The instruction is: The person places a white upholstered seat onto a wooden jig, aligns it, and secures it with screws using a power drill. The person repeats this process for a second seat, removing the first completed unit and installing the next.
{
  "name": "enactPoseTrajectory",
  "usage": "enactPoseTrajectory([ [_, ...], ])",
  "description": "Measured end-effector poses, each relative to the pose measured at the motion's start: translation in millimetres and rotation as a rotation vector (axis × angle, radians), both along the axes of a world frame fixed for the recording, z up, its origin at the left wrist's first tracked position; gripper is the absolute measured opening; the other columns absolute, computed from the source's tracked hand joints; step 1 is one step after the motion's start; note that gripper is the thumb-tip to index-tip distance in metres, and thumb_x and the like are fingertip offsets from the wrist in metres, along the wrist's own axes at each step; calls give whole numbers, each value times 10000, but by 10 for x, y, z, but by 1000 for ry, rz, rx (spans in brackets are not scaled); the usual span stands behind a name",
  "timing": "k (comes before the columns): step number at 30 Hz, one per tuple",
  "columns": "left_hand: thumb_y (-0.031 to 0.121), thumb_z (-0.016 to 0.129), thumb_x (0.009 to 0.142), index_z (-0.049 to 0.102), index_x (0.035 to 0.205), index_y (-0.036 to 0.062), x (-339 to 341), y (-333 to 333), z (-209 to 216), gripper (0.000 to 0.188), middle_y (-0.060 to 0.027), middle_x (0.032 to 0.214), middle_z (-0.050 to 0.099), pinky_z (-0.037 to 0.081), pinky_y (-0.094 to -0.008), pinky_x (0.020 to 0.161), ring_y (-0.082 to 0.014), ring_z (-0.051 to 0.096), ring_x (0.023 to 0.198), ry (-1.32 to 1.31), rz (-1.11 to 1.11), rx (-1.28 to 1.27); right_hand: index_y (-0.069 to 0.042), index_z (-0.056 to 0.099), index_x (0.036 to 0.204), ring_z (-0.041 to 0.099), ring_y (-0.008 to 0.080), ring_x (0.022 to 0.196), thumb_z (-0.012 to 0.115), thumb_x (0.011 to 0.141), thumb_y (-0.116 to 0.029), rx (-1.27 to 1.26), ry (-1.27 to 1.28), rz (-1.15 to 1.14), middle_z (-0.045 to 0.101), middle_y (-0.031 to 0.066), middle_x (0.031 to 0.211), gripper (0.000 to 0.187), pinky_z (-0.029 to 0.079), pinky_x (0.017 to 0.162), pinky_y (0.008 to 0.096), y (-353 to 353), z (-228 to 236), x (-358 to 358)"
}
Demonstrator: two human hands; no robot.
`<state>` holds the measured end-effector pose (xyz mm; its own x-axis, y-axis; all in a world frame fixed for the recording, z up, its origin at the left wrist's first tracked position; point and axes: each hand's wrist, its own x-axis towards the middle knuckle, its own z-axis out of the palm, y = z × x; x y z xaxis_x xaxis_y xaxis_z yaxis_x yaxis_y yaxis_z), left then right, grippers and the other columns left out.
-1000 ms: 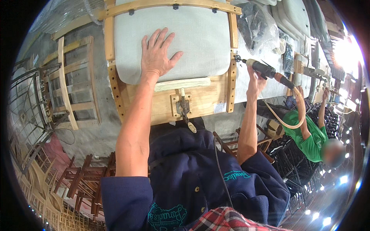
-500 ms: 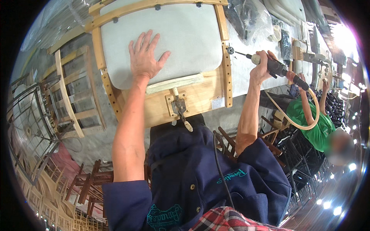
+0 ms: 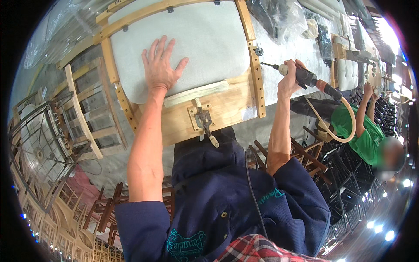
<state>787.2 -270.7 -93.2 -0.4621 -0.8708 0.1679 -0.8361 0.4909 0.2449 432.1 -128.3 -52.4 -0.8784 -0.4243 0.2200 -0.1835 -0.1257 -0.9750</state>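
Note:
My left hand point(image 3: 160, 64) lies flat with fingers spread on a pale grey padded panel point(image 3: 209, 43). The panel sits inside a wooden frame jig point(image 3: 257, 83) whose side rails have rows of holes. My right hand point(image 3: 291, 78) is wrapped round a black pneumatic screwdriver point(image 3: 307, 78) with a pale hose behind it. Its thin bit points left at the right rail, just below a round black knob point(image 3: 259, 51), and whether it touches is hard to tell. On the jig's near board a toggle clamp point(image 3: 203, 120) stands by a cloth-wrapped bar point(image 3: 196, 93) along the panel's near edge.
Wooden pallets point(image 3: 89, 109) and a black wire rack point(image 3: 39, 144) stand to the left. Clear plastic wrapping point(image 3: 283, 22) lies on the table at the back right. A co-worker in a green shirt point(image 3: 349, 122) is at the right, near stacked dark chairs point(image 3: 345, 187).
The screwdriver's bit has shifted slightly, from beside the black knob to just below it, close to the rail. My left hand stays on the panel. The whole view has shifted a little.

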Motion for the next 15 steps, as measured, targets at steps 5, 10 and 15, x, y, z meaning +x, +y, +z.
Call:
enactPoseTrajectory([
  [5, 640, 599, 912, 553, 1466, 173, -31, 0, 42, 726, -72, 1594, 430, 212, -598, 1223, -297, 339, 1487, 19, 1, 19, 14, 578, 1134, 713, 241, 861, 723, 863, -15, 37, 12, -7, 673, 150, 990, 310, 586, 816, 365, 39, -31, 27],
  [10, 694, 570, 908, 578, 1446, 190, -22, 0, -12, 737, -54, 1573, 452, 180, -591, 1244, -275, 335, 1482, 21, 8, -11, 9, 574, 1134, 704, 233, 880, 731, 850, -6, -58, 6, -23, 672, 138, 977, 325, 588, 825, 358, 91, 83, -9],
  [15, 618, 641, 901, 575, 1445, 156, -30, 3, 6, 717, -83, 1579, 448, 203, -580, 1228, -294, 345, 1485, 77, 6, 2, -19, 558, 1150, 697, 231, 892, 715, 838, -12, -79, -47, -23, 688, 123, 903, 350, 536, 872, 370, 128, 570, 115],
])
